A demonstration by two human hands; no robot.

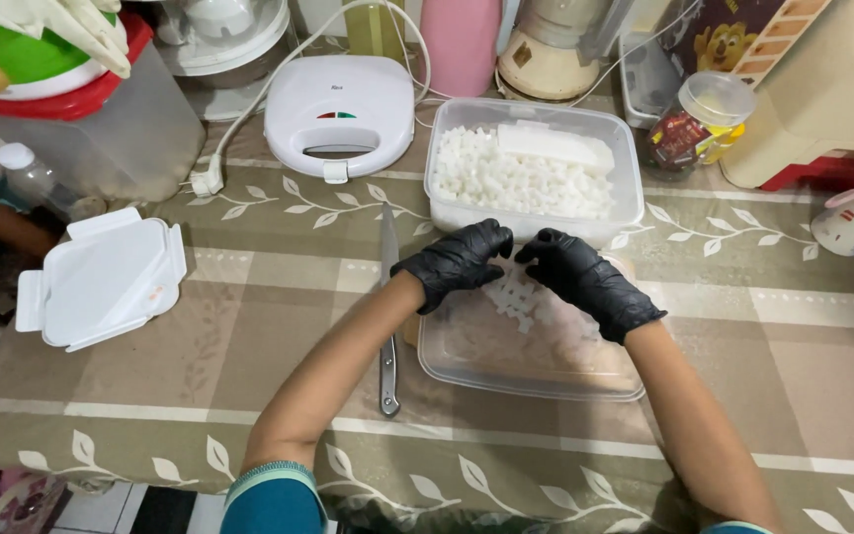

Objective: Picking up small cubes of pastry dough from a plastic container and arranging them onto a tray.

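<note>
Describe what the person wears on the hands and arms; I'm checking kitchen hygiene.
Both the left hand and the right hand wear thin, black, slightly shiny disposable gloves ending at the wrists. The forearms are bare. A teal sleeve with a patterned ribbed cuff shows near the left elbow, and a sliver of teal at the right.

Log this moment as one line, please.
left hand and right hand: gloved, gathering white cubes | board: clear lid | knife: left, untouched

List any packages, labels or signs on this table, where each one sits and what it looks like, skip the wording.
Jar: back right, clear with a clear lid, dark red and yellow label.
Box: far back right, dark with a yellow cartoon bear.
Sandwich maker: back centre, white, small red and green lights by a tiny logo.
No screens or signs.
</note>
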